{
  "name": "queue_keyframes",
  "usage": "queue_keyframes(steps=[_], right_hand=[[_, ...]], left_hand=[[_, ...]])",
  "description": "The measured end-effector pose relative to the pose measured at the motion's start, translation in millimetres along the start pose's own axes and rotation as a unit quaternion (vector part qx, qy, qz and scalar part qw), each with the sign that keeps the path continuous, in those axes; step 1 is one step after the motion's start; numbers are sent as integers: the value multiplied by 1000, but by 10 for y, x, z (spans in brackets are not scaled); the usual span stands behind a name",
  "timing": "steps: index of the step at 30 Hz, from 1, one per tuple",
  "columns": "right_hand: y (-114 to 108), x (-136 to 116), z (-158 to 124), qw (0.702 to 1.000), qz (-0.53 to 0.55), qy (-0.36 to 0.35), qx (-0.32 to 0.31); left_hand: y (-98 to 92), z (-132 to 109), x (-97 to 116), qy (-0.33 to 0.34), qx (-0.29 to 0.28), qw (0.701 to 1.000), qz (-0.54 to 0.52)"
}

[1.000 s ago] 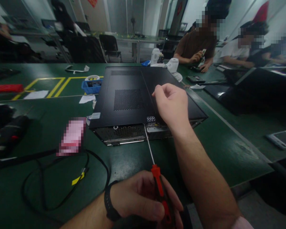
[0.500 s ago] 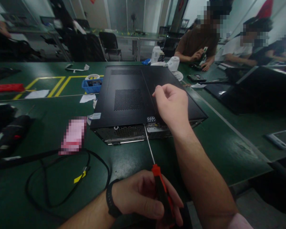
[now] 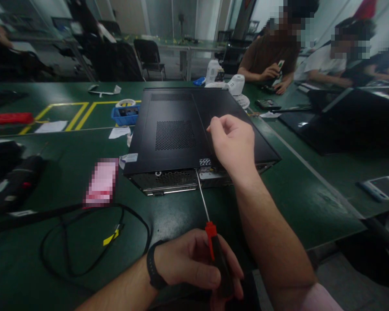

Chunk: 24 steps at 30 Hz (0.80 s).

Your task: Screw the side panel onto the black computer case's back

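Observation:
A black desktop computer case [image 3: 181, 129] lies flat on the green table [image 3: 294, 190], its rear panel facing me. My left hand [image 3: 197, 265] is closed round the red and black handle of a long screwdriver [image 3: 210, 233]. The thin metal shaft runs up to the rear panel, its tip at the top edge near a white label. My right hand [image 3: 233, 144] rests on the case's top near that edge, fingers curled loosely together, thumb and forefinger pinched; nothing shows between them.
A black cable [image 3: 84, 242] with a yellow tag loops on the table at the left. A dark tool [image 3: 16, 183] lies at the far left. A small blue bin [image 3: 125, 115] and papers sit behind the case. Several people work at the far right.
The screwdriver handle has turned in my left hand, showing more black and less red. My right hand and the case stay where they were.

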State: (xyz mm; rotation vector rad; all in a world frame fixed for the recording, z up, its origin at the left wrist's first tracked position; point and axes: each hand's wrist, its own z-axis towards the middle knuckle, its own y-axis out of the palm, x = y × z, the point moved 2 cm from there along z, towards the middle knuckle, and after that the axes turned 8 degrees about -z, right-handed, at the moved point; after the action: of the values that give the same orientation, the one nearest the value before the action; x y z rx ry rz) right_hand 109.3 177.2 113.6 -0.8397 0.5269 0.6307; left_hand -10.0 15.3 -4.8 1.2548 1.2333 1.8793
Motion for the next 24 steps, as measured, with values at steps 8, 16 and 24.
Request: queue_keyframes(steps=[8,16,24], right_hand=[[-7,-7,-6,1000,-2,6,-2],[-17,-19,-17,1000,3,8,-3],[-20,-27,-18,1000,4,10,-6]], left_hand=[[-34,19,-21,23,-2,1000,-10],[-38,16,-41,3,13,1000,-5],[-29,17,-10,-6,10,1000,1]])
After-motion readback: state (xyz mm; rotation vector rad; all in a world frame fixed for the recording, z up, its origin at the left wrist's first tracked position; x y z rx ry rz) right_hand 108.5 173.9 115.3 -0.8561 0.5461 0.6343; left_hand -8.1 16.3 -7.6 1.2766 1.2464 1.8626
